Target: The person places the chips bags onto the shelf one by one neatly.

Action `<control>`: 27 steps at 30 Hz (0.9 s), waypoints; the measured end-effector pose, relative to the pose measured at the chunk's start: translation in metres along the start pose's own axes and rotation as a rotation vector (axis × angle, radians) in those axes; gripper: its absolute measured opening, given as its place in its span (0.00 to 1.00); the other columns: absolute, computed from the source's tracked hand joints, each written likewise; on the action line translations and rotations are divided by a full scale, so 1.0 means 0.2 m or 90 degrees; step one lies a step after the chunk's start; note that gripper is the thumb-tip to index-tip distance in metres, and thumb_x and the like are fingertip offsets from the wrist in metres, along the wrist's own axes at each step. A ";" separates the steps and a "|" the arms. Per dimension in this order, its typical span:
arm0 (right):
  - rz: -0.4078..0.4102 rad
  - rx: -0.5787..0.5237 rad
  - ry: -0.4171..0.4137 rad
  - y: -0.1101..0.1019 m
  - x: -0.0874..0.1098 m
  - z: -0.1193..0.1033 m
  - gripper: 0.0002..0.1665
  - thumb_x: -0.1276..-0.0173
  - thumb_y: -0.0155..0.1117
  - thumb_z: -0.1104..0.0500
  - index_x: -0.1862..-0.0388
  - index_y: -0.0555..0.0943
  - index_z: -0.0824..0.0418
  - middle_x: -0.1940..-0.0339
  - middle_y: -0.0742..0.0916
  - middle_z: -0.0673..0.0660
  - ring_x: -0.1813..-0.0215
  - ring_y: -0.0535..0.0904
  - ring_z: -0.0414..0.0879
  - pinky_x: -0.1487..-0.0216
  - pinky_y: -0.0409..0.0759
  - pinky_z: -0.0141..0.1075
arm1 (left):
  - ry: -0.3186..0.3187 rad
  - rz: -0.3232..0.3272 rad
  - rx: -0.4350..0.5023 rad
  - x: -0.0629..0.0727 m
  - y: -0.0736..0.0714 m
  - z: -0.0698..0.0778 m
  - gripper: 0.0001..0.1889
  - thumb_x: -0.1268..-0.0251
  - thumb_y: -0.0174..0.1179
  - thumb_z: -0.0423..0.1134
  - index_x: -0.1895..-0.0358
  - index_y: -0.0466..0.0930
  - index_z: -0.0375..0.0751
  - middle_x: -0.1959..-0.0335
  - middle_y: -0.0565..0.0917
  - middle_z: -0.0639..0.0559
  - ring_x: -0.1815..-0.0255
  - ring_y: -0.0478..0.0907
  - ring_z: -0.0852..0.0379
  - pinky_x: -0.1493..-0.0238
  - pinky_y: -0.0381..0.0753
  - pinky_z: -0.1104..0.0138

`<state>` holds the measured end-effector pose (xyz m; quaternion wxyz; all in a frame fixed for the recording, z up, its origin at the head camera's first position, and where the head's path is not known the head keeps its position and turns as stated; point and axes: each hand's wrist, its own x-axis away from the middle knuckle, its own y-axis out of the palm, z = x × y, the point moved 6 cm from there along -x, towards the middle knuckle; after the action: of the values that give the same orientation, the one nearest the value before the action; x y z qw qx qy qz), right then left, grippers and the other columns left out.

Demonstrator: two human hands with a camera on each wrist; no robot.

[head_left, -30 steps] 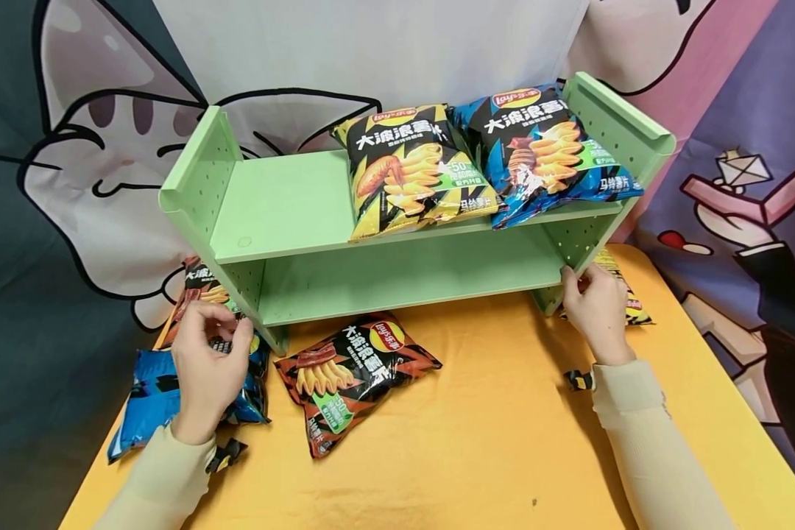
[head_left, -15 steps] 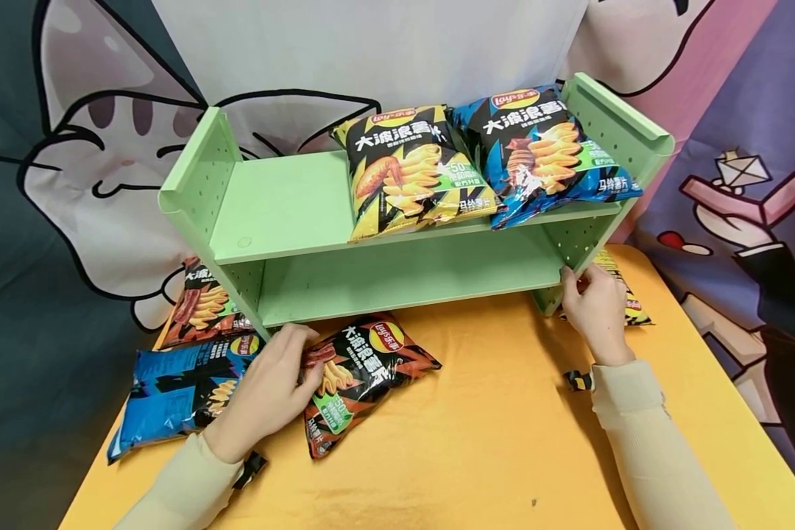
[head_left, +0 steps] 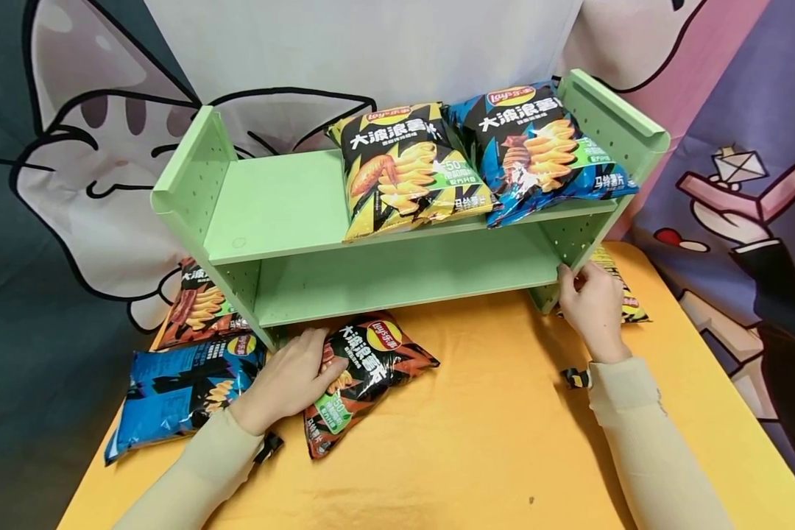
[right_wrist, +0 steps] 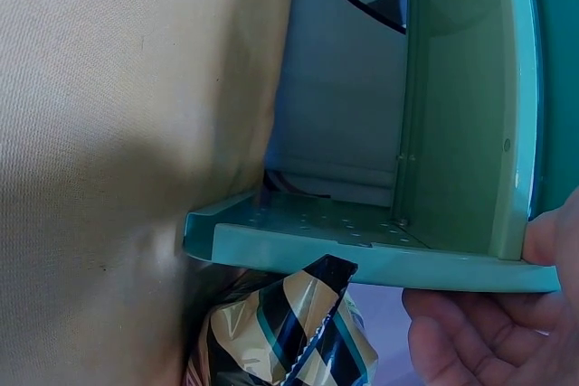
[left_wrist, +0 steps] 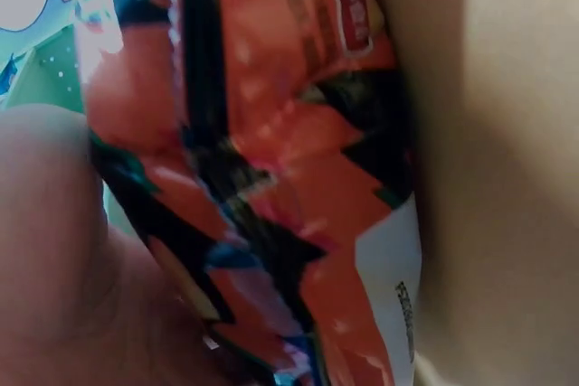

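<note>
My left hand [head_left: 290, 377] grips the left end of a red and black bag of potato chips [head_left: 377, 368] lying on the table in front of the shelf. The thumb lies over its printed front; the other fingers are partly hidden. In the left wrist view the bag's orange back [left_wrist: 280, 133] fills the space beside the thumb. My right hand [head_left: 593, 305] holds the lower right side panel of the green two-tier shelf [head_left: 278, 202]. In the right wrist view the fingers [right_wrist: 452, 332] lie on the panel's outer side, with the thumb on the inner side.
On the top tier lean a yellow chip bag [head_left: 414, 173] and a blue chip bag [head_left: 536, 151]. Left of the shelf lie another blue bag [head_left: 179, 390] and a red bag [head_left: 202, 309]. A yellow bag [head_left: 609, 272] lies behind my right hand, on the orange table [head_left: 477, 449].
My left hand has moved right, from above the blue bag to the red and black chip bag, and now grips it. The right hand stays on the shelf panel.
</note>
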<state>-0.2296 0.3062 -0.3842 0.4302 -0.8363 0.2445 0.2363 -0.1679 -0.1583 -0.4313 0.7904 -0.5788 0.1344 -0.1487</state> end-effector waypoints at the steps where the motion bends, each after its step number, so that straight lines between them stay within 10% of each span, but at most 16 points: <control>1: 0.002 0.000 0.000 0.00 0.00 0.00 0.16 0.26 0.60 0.58 0.69 0.84 0.68 0.78 0.85 0.65 0.75 0.79 0.61 0.72 0.67 0.44 | 0.001 -0.004 0.002 -0.01 0.00 0.00 0.42 0.22 0.50 0.64 0.28 0.67 0.26 0.37 0.79 0.31 0.38 0.80 0.35 0.38 0.79 0.43; 12: 0.003 0.000 -0.004 0.00 0.00 0.00 0.16 0.26 0.60 0.58 0.70 0.84 0.68 0.78 0.85 0.65 0.76 0.79 0.60 0.72 0.67 0.44 | -0.033 -0.061 0.018 -0.04 0.03 -0.03 0.55 0.35 0.48 0.79 0.26 0.69 0.29 0.31 0.77 0.32 0.34 0.78 0.32 0.35 0.77 0.40; 16: 0.004 0.001 -0.007 0.00 0.00 0.00 0.16 0.26 0.60 0.58 0.70 0.84 0.68 0.78 0.84 0.65 0.76 0.78 0.60 0.72 0.67 0.44 | -0.043 -0.061 0.016 -0.03 0.05 -0.03 0.57 0.40 0.48 0.83 0.28 0.72 0.32 0.37 0.82 0.35 0.57 0.87 0.44 0.46 0.84 0.45; 20: 0.004 0.003 -0.010 0.00 0.00 0.00 0.15 0.26 0.60 0.59 0.71 0.83 0.68 0.79 0.84 0.65 0.77 0.78 0.60 0.72 0.67 0.44 | -0.047 -0.055 0.032 -0.02 0.06 -0.02 0.53 0.41 0.50 0.83 0.35 0.78 0.35 0.59 0.85 0.44 0.83 0.71 0.59 0.74 0.78 0.58; 27: 0.005 0.004 -0.010 0.00 0.00 0.00 0.15 0.26 0.60 0.58 0.70 0.83 0.67 0.79 0.84 0.64 0.77 0.77 0.58 0.73 0.65 0.40 | -0.017 -0.002 0.024 0.00 0.06 0.03 0.49 0.39 0.53 0.79 0.35 0.80 0.36 0.69 0.81 0.51 0.88 0.61 0.63 0.85 0.60 0.67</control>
<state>-0.2305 0.3066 -0.3850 0.4341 -0.8318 0.2452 0.2439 -0.1656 -0.1502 -0.4410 0.8029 -0.5658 0.1196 -0.1448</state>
